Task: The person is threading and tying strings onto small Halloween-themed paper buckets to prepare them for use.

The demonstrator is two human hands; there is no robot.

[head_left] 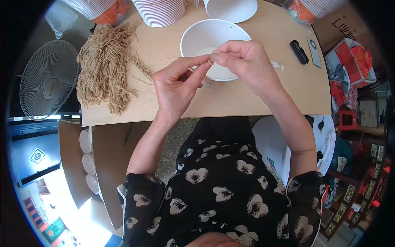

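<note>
Both hands meet over the near rim of a white paper bucket [193, 37] on the table. Between the fingertips is a small tan loop of cord [211, 62]; most of it is hidden by the fingers. My left hand [177, 84] pinches it with thumb and forefinger. My right hand [242, 61] pinches the same spot from the other side, its fingers curled. A thick bundle of tan cords [106, 68] lies to the left of my left hand, with loose strands trailing toward it.
At the far edge stand a stack of white buckets [159, 10] and another white bucket [232, 9]. A black clip-like object [299, 52] and a phone [314, 52] lie at right. Below the table's left side is an open carton [109, 164]; a fan [50, 82] stands farther left.
</note>
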